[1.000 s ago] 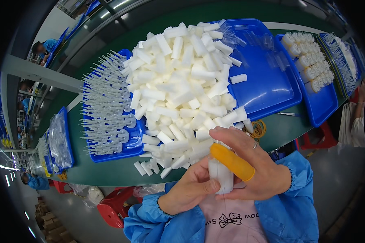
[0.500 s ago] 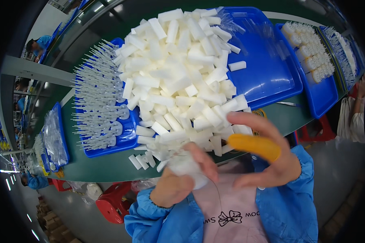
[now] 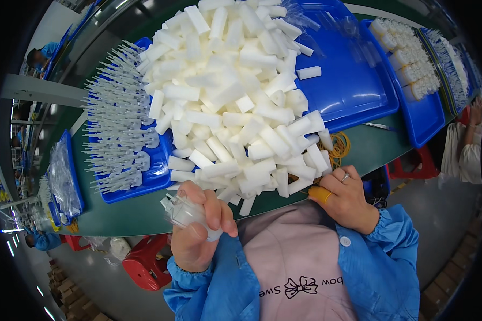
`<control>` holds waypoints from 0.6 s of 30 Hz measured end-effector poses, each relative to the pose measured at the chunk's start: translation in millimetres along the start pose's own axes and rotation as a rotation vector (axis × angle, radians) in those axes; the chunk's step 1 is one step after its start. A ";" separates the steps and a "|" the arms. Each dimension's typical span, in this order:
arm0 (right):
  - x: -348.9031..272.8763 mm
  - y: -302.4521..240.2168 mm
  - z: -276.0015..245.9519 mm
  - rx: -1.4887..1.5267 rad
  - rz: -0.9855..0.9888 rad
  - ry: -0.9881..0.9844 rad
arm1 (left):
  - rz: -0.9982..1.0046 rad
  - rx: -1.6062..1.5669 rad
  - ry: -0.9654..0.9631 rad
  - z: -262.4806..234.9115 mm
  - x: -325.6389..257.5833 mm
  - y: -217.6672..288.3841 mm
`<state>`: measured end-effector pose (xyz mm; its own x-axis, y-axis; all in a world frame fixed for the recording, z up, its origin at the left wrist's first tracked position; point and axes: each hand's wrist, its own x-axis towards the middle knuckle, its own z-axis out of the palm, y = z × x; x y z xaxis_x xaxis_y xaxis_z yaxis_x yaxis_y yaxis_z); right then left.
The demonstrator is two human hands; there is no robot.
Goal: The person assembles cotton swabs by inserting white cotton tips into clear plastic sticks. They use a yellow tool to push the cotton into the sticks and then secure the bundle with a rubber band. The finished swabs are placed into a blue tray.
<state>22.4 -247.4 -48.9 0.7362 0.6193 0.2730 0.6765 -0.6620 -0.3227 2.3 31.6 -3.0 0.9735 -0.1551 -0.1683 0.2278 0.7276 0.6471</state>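
Observation:
My left hand [image 3: 198, 230] is closed around clear plastic pieces [image 3: 186, 212] with short prongs at the top, held just off the table's near edge. Their exact kind and number are hidden by my fingers. At the near edge, beside the white foam cylinders [image 3: 219, 117], rests my right hand [image 3: 348, 200]. It wears a ring and a yellow finger cot [image 3: 320, 193]. Its fingers are curled together, and whatever they hold, if anything, is hidden. The foam cylinders form a large heap in front of both hands.
Left of the heap, a blue tray [image 3: 163, 176] carries several clear plastic stems [image 3: 118, 117]. A wide blue tray [image 3: 353, 96] lies at the right, with yellow rubber bands [image 3: 338, 147] near its corner. Tweezers [image 3: 380, 127] lie on the green table [image 3: 144, 216].
My left hand has moved left and turned, bringing the clear pieces into plain view. My right hand has dropped from its spread pose to the table edge and curled. The whole view has shifted slightly.

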 end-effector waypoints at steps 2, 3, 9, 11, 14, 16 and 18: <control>0.6 -0.1 0.5 0.008 0.018 -0.008 | -0.008 -0.030 0.006 0.4 -0.3 -0.3; 0.7 0.1 0.4 0.012 0.028 -0.012 | -0.013 -0.045 0.008 0.7 -0.3 -0.4; 4.7 0.7 -19.7 0.117 0.121 0.006 | -0.008 -0.014 0.055 2.0 -1.7 -1.0; 5.6 2.7 -23.8 0.137 0.122 0.006 | -0.009 -0.011 0.054 1.7 -1.2 -2.6; 6.9 3.3 -26.6 0.168 0.131 0.004 | -0.022 -0.019 0.053 2.2 0.2 -4.6; 9.7 2.6 -28.6 0.189 0.134 0.011 | -0.029 -0.021 0.048 2.2 0.8 -5.2; 14.9 1.6 -32.9 0.208 0.135 0.026 | -0.029 -0.018 0.038 1.8 1.3 -5.1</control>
<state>35.1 -253.1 -15.6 0.8217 0.5183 0.2369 0.5554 -0.6351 -0.5368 2.4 26.5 -5.2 0.9648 -0.1514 -0.2151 0.2554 0.7348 0.6284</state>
